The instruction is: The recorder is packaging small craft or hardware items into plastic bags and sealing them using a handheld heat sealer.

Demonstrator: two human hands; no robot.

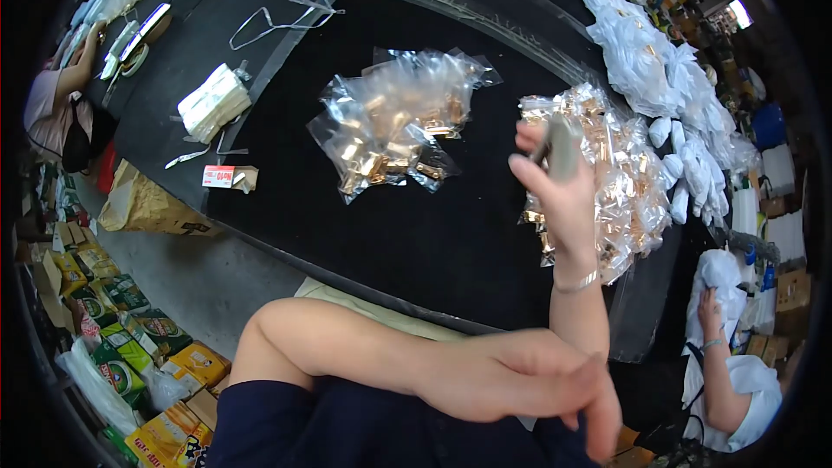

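My right hand (568, 208) is raised over the right-hand pile of clear bags (620, 182) holding small gold-coloured parts. It is closed around a grey stapler (562, 147), blurred by motion. My left forearm reaches across the front, and my left hand (546, 377) lies over or against my right forearm, its fingers loosely apart with nothing seen in them. In the middle of the black table (390, 251) is a second, looser heap of clear bags (394, 117) with gold-coloured parts inside.
On the left lie a white bundle (214, 104), a red-and-white small box (230, 176) and a plastic strap (277, 22). White bags (641, 61) line the far right. Cartons (130, 312) stand on the floor at left. Other people work at left (61, 104) and right (737, 390).
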